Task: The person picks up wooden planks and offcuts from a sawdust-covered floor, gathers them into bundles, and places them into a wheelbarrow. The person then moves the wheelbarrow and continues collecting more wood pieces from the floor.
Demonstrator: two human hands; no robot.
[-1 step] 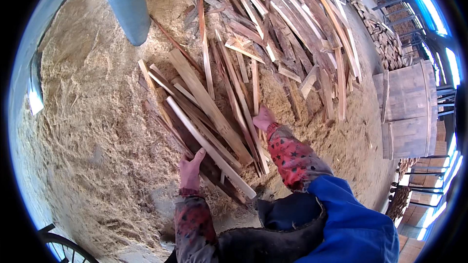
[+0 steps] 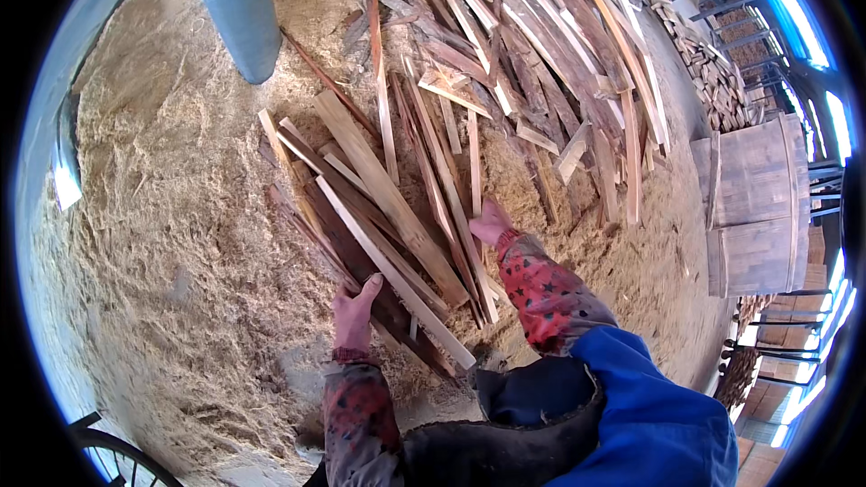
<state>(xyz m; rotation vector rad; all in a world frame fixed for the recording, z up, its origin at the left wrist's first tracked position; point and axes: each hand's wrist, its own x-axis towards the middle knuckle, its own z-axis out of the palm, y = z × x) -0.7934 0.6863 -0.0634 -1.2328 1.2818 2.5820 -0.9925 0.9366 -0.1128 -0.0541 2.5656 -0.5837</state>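
A loose bundle of wooden strips lies on the sawdust in front of me. My left hand grips the bundle's left edge, thumb up against the dark boards and its other fingers hidden beneath. Beside that thumb a pale narrow strip slants across the top. My right hand is closed at the bundle's right side, against the long thin strips; its fingertips are partly hidden. Between my hands lies a wide flat board.
A larger heap of bark-edged offcuts spreads beyond the bundle. A blue post rises at the far left. On the right stand a wooden crate and stacked wood pieces. A wheel shows at the lower left.
The pale narrow strip's far end has shifted slightly to the right. Both hands stay nearly where they were.
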